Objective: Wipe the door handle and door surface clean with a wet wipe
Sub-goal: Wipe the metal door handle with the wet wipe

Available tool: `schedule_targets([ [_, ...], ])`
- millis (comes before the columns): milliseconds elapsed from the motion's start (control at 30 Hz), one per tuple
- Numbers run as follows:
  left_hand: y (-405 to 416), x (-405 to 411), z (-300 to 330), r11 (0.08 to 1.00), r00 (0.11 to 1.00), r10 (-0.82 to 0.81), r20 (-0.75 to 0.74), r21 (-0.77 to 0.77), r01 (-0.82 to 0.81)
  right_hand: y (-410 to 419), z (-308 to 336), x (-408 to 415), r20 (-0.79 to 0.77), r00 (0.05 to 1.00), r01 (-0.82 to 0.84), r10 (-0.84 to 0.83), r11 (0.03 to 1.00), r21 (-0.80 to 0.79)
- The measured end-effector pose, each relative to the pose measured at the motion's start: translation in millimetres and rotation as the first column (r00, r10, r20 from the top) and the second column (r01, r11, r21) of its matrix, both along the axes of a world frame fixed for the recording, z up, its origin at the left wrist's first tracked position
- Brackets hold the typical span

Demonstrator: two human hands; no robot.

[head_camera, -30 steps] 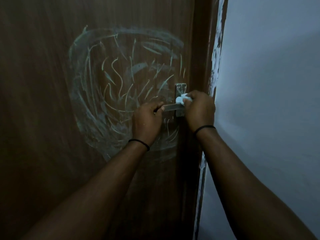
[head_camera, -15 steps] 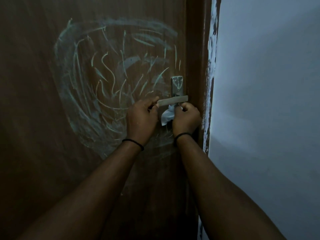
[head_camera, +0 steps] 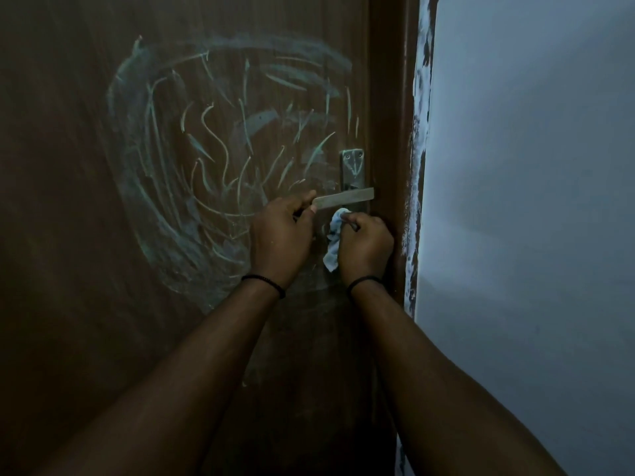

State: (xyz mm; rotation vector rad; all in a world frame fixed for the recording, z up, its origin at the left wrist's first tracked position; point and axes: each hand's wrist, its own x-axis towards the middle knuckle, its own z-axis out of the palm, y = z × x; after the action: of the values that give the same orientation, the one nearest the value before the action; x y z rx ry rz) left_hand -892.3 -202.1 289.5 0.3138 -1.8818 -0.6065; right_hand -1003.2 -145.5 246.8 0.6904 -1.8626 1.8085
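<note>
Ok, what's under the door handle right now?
Just under the door handle, the right hand pinches a crumpled wet wipe against the door. The hand and wipe cover the lower end of the handle plate.

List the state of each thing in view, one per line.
Door: shut against its frame, smeared with pale chalky swirls.
Door handle: roughly level, its free end held by the left hand.
Backplate: screwed on, marked with pale scribble.
Wet wipe: crumpled, gripped in the right hand, just below the handle.
Wall: bare, pale.
</note>
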Motion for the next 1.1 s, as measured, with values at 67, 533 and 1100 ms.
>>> schedule_targets([
  [67,0.1,1.5,1.6,1.0,1.0,-0.001,0.02,-0.001,0.001,-1.6,2.3,1.5,0.107,0.994,0.041,-0.029,0.993,-0.113],
  [533,-2.8,0.7,1.2,1.0,1.0,-0.014,-0.016,-0.004,0.014,3.0,1.2,-9.0,-0.031,0.993,0.114,-0.114,0.993,0.003],
  [1100,3.0,-5.2,4.1,0.999,0.999,0.012,-0.031,0.043,-0.011,7.6,32.8,-3.1,0.514,0.843,-0.069,0.155,0.981,-0.181],
])
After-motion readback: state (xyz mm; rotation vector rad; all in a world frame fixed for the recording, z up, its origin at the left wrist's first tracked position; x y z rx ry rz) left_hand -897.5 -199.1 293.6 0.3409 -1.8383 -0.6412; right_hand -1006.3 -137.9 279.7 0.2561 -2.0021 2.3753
